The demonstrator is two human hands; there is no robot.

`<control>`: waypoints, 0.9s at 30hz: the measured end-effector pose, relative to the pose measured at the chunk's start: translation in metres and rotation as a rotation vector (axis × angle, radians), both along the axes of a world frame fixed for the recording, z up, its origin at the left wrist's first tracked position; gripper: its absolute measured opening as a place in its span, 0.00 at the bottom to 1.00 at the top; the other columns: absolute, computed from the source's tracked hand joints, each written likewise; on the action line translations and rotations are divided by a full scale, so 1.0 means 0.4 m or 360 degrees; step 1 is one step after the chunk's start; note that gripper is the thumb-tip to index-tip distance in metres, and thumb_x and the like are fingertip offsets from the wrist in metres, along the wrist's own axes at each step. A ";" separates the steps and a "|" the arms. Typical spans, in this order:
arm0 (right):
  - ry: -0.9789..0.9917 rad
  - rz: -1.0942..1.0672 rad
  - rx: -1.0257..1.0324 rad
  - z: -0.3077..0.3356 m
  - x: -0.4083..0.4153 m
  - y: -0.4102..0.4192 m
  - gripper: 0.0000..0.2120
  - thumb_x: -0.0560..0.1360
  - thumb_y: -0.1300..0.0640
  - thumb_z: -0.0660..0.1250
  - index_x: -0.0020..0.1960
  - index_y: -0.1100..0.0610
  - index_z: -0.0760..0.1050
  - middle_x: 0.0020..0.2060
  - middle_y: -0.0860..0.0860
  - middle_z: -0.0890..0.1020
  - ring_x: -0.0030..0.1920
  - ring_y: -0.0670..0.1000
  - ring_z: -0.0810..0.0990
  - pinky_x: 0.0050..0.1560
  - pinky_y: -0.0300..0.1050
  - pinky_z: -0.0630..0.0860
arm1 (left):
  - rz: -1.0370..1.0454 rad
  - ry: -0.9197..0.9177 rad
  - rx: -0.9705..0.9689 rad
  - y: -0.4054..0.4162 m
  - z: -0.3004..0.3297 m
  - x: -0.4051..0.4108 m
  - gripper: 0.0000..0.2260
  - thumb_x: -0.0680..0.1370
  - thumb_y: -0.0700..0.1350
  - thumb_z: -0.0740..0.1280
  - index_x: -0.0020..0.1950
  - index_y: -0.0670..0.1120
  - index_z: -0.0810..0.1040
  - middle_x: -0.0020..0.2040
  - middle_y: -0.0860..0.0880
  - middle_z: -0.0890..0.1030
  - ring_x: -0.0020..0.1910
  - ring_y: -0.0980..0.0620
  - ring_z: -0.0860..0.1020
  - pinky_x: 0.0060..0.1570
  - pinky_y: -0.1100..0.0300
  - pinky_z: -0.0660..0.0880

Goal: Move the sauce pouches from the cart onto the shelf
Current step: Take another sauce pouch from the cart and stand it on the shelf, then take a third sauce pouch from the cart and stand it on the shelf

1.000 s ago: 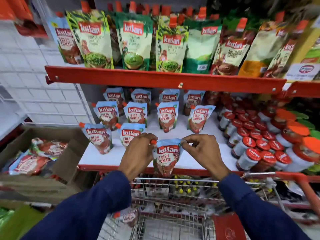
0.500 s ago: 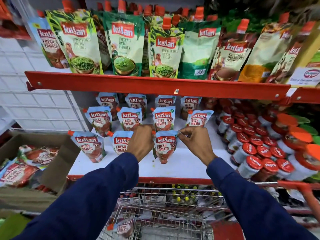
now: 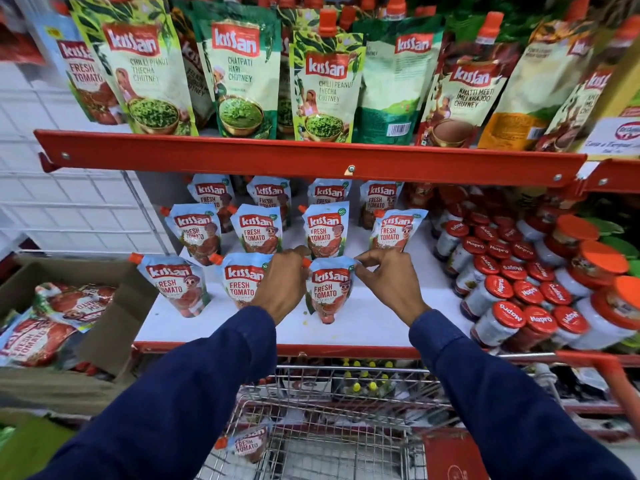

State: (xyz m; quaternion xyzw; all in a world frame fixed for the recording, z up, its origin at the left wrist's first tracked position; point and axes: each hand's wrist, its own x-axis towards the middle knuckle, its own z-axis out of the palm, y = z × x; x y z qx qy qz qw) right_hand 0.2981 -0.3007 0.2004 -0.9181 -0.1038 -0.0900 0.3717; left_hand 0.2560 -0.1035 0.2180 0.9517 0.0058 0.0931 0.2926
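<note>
Hands meet at one Kissan Fresh Tomato pouch (image 3: 328, 292) standing upright in the front row of the white shelf (image 3: 374, 323). His left hand (image 3: 282, 285) pinches its orange spout corner, the right hand (image 3: 388, 282) nips the opposite top corner, both grips closed on it. Another tomato pouch (image 3: 247, 443) lies in the wire cart (image 3: 346, 427) below; Mapro jars (image 3: 512, 296) crowd the right.
</note>
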 end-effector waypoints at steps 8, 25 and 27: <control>0.0070 -0.0111 -0.0074 -0.006 -0.031 0.023 0.15 0.75 0.50 0.70 0.60 0.55 0.80 0.54 0.51 0.87 0.47 0.53 0.85 0.48 0.48 0.79 | -0.0252 0.0109 0.0108 0.000 0.011 -0.065 0.34 0.76 0.42 0.71 0.77 0.49 0.57 0.78 0.42 0.61 0.73 0.38 0.67 0.68 0.42 0.70; -0.0039 0.0240 -0.0882 -0.345 -0.442 0.160 0.38 0.76 0.46 0.62 0.80 0.58 0.52 0.81 0.60 0.50 0.81 0.63 0.44 0.78 0.68 0.49 | -0.0347 0.0437 0.0518 0.216 -0.364 -0.496 0.35 0.80 0.54 0.63 0.79 0.51 0.45 0.81 0.45 0.41 0.79 0.42 0.42 0.77 0.41 0.50; 0.0075 0.0329 -0.0922 -0.403 -0.480 0.190 0.36 0.76 0.48 0.63 0.80 0.58 0.55 0.81 0.59 0.52 0.81 0.62 0.47 0.78 0.67 0.51 | -0.0340 0.0535 0.0480 0.258 -0.430 -0.534 0.35 0.79 0.55 0.61 0.79 0.49 0.47 0.81 0.44 0.46 0.79 0.41 0.47 0.77 0.42 0.53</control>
